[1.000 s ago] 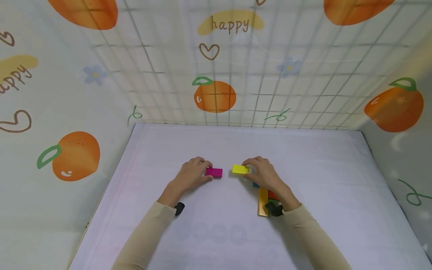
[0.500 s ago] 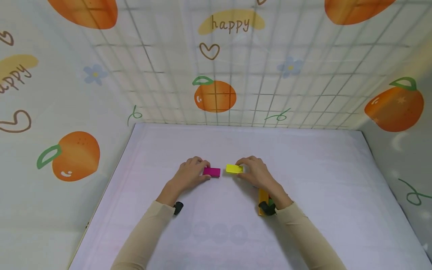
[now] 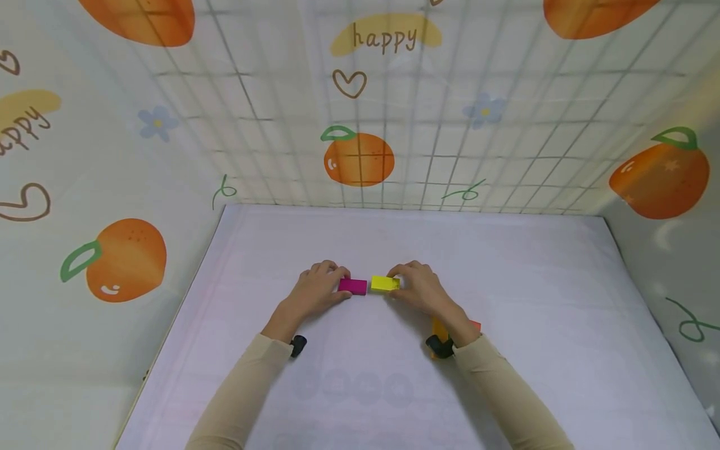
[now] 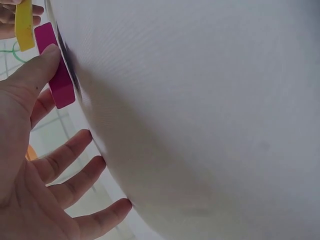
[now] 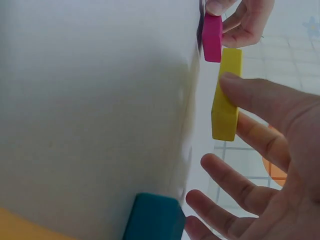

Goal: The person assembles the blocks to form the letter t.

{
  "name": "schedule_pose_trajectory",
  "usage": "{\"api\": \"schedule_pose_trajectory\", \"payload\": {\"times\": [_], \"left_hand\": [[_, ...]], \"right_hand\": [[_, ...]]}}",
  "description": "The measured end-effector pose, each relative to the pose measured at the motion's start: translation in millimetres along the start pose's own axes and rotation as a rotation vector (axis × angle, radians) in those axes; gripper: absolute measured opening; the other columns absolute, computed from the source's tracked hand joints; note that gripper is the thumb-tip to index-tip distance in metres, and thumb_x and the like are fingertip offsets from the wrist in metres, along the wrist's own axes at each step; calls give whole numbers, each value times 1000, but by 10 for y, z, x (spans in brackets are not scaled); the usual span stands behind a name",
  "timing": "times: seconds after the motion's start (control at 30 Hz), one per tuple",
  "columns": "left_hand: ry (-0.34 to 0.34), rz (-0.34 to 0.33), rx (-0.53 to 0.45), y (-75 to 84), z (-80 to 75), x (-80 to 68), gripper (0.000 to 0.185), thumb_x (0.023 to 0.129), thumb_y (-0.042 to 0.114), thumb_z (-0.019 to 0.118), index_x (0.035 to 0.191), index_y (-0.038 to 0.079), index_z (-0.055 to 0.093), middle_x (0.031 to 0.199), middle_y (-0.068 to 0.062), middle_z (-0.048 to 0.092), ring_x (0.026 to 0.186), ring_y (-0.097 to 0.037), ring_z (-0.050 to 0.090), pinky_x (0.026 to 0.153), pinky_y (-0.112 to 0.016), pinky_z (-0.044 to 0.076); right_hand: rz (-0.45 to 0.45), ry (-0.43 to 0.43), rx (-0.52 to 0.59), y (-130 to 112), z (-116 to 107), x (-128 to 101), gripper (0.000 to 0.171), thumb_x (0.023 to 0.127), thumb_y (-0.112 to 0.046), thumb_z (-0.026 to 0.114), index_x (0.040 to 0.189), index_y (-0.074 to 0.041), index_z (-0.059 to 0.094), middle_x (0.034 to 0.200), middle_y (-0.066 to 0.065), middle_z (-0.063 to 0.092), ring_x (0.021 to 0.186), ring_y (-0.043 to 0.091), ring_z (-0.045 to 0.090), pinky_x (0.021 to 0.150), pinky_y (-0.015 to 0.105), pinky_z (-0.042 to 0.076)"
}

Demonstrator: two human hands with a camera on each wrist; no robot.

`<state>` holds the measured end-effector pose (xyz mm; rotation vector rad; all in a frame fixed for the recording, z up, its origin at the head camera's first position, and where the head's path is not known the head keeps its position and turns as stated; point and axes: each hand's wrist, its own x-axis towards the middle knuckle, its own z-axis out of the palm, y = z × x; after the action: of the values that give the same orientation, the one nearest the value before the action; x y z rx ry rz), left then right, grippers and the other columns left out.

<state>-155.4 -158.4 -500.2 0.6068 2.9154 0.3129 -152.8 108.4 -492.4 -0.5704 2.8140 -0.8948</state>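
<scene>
A magenta block [image 3: 352, 286] lies on the white table [image 3: 506, 262], and my left hand [image 3: 340, 286] pinches its left end between thumb and fingers. My right hand [image 3: 397, 285] pinches a yellow block [image 3: 385, 283] whose left end sits right beside the magenta block. In the left wrist view my thumb presses the magenta block [image 4: 55, 75], with the yellow block [image 4: 24, 25] just past it. The right wrist view has the yellow block [image 5: 226, 95] held by thumb and forefinger, end to end with the magenta block [image 5: 212, 37].
Behind my right wrist lie a long orange-yellow block [image 3: 436, 327] and a red block [image 3: 475, 325]. A teal block [image 5: 155, 218] rests on the table under my right palm. Patterned walls with oranges close in the table at the back and both sides.
My right hand has carried the yellow block leftward until it sits next to the magenta block. The left hand has stayed on the magenta block, barely shifting.
</scene>
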Motion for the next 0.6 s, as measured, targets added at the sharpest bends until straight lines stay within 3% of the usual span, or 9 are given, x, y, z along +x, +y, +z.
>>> {"api": "schedule_pose_trajectory", "payload": {"times": [0.6], "left_hand": [[25,-8,49,-5,63,25,37,81,51,63,112,34,54,123,-2,43,114,-25,39,93,-51,34]], "right_hand": [[9,-13,-46,-2,63,83,32,76,-31,75,107,-25,66,119,11,50,108,35,40,89,49,34]]}}
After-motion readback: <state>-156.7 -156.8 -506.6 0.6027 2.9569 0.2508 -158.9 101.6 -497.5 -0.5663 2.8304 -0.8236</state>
